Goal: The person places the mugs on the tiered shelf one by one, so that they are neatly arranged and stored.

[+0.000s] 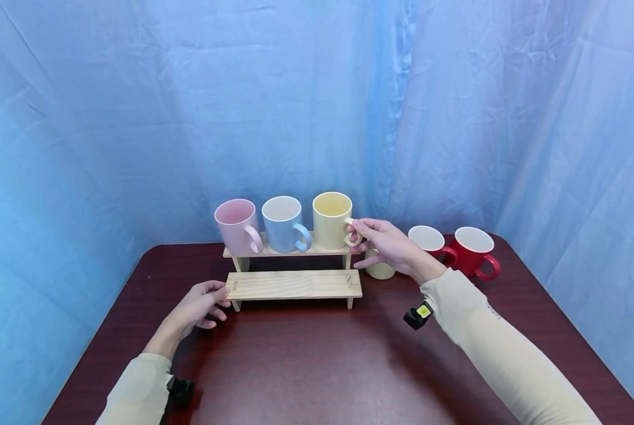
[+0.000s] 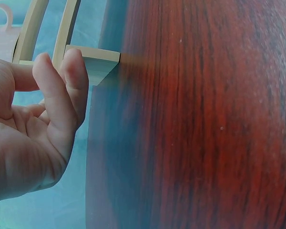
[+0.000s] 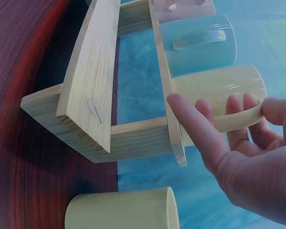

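1. The right hand [image 1: 386,243] pinches the handle of a pale yellow cylindrical mug [image 1: 326,233] between thumb and fingers, its other fingers spread apart.
2. That mug is upright at the right end of the far, upper board of a two-tier light wooden rack [image 1: 296,284], its handle turned right.
3. The left hand [image 1: 196,306] touches the left end of the rack's near, lower board; its thumb is at the board's end and its lower fingers are spread. Whether it pinches the wood, I cannot tell.
4. Left of the held mug, a light blue mug with white inside [image 1: 278,234] and a pink mug [image 1: 234,235] stand upright on the upper board.
5. A second pale yellow mug [image 1: 382,271] stands on the dark reddish-brown wooden table [image 1: 296,366], just right of the rack and partly behind the right hand.
6. Farther right stand two red mugs with white insides [image 1: 469,258].
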`<state>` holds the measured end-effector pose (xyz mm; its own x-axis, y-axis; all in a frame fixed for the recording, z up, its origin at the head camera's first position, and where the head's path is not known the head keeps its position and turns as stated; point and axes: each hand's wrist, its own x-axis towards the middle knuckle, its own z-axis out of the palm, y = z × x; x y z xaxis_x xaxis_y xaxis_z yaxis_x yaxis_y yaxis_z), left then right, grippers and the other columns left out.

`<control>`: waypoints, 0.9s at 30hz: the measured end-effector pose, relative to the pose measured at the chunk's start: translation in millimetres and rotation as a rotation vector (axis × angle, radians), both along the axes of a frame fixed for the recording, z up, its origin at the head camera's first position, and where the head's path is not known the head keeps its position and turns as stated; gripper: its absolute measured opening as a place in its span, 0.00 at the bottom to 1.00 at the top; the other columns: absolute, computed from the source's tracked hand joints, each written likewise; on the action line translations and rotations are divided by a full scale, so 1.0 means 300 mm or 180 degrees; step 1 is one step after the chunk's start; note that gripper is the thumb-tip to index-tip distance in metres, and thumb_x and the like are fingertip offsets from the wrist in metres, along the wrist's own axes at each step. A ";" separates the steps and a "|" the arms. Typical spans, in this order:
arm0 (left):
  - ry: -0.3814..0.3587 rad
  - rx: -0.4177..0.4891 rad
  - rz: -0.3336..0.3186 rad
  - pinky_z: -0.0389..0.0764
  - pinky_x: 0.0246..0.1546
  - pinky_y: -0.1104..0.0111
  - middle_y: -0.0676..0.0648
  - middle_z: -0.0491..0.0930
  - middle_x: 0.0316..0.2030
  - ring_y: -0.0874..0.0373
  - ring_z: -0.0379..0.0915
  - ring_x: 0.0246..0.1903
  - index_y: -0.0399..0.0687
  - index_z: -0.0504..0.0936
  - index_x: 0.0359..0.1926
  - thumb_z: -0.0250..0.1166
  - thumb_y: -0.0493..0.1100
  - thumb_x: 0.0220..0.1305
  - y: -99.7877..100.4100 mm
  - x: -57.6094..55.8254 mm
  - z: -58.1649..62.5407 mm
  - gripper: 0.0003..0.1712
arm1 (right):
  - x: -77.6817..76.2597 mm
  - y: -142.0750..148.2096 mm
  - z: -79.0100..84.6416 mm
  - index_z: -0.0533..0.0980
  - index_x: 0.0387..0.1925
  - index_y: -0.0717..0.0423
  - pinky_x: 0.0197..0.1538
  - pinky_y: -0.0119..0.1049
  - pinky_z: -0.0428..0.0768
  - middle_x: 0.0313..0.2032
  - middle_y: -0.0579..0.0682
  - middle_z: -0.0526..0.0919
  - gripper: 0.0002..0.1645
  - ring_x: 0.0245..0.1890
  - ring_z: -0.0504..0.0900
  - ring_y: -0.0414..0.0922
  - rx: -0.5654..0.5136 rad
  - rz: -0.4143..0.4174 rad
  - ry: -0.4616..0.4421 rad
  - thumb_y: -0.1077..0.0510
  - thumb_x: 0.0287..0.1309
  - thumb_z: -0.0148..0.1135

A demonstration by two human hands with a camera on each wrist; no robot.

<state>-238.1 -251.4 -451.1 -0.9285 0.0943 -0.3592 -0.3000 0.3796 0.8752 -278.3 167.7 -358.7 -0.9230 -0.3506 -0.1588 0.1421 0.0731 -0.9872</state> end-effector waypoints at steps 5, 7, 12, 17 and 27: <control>-0.0018 0.0007 0.0000 0.80 0.22 0.67 0.39 0.82 0.43 0.57 0.80 0.26 0.35 0.65 0.67 0.54 0.47 0.78 0.002 0.002 0.003 0.26 | 0.017 0.024 0.005 0.65 0.64 0.65 0.47 0.59 0.83 0.55 0.61 0.70 0.29 0.50 0.83 0.56 0.0156 -0.0055 0.0078 0.45 0.79 0.47; -0.0017 0.0008 0.0001 0.80 0.22 0.67 0.39 0.82 0.42 0.57 0.80 0.26 0.35 0.65 0.67 0.54 0.47 0.78 0.003 0.002 0.003 0.26 | 0.026 0.041 0.007 0.64 0.66 0.63 0.46 0.58 0.84 0.58 0.63 0.68 0.30 0.56 0.80 0.60 0.0238 -0.0098 0.0120 0.44 0.79 0.47; -0.0009 0.0015 0.0006 0.80 0.21 0.67 0.40 0.82 0.42 0.57 0.80 0.26 0.35 0.66 0.66 0.54 0.47 0.78 0.002 0.003 0.006 0.25 | 0.044 0.108 -0.009 0.62 0.69 0.62 0.51 0.57 0.82 0.67 0.65 0.65 0.31 0.66 0.67 0.64 0.0395 -0.0229 0.0224 0.46 0.78 0.50; 0.0026 0.0018 -0.0017 0.80 0.21 0.67 0.39 0.82 0.42 0.58 0.80 0.26 0.34 0.65 0.67 0.54 0.47 0.78 0.004 0.005 0.006 0.26 | 0.072 0.197 -0.042 0.58 0.72 0.66 0.55 0.54 0.80 0.70 0.67 0.61 0.32 0.68 0.62 0.65 0.0514 -0.0377 0.0340 0.51 0.77 0.52; 0.0018 -0.0001 0.0034 0.80 0.21 0.66 0.38 0.81 0.43 0.57 0.80 0.26 0.35 0.65 0.67 0.53 0.47 0.79 0.013 0.003 -0.001 0.25 | 0.132 0.354 -0.142 0.58 0.74 0.65 0.55 0.53 0.80 0.70 0.65 0.63 0.36 0.65 0.68 0.59 0.0794 -0.0453 0.0422 0.51 0.75 0.56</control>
<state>-237.3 -247.6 -451.5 -0.9315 0.0843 -0.3539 -0.2990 0.3767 0.8768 -238.7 273.8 -401.4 -0.9784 -0.1819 -0.0987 0.0395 0.3041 -0.9518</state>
